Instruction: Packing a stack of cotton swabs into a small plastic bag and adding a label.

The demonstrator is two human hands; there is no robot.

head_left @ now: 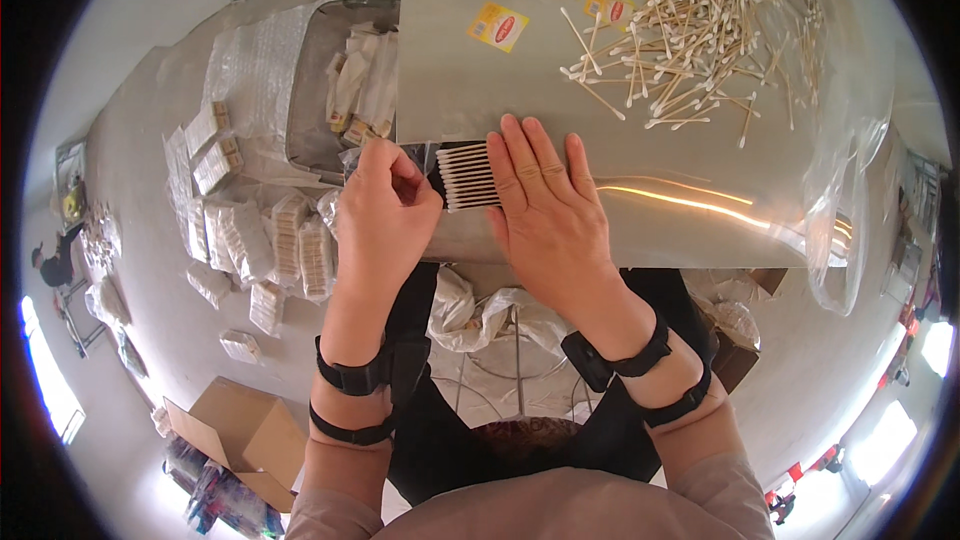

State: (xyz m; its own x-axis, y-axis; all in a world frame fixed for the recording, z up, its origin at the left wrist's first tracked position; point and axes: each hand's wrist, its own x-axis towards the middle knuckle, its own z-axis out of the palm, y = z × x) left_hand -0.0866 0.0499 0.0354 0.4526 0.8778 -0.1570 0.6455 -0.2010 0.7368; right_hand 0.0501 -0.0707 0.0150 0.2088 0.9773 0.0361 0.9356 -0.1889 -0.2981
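1. Wooden-stemmed cotton swabs lie side by side in one neat row at the near edge of the grey table. I judge they are kept parallel so they stay together as a single batch.
2. My right hand lies flat and released, fingers straight, pressing the row's right end to keep the tips level.
3. My left hand is curled at the row's left end, fingertips pinched inward. I cannot tell whether it grips anything.
4. Counts: one aligned row, its swabs too fine to count, one loose heap of swabs at the far right, and about five yellow labelled sachets far along the table.
5. Left of the table, bundled packs lie on the floor beside a cardboard box.
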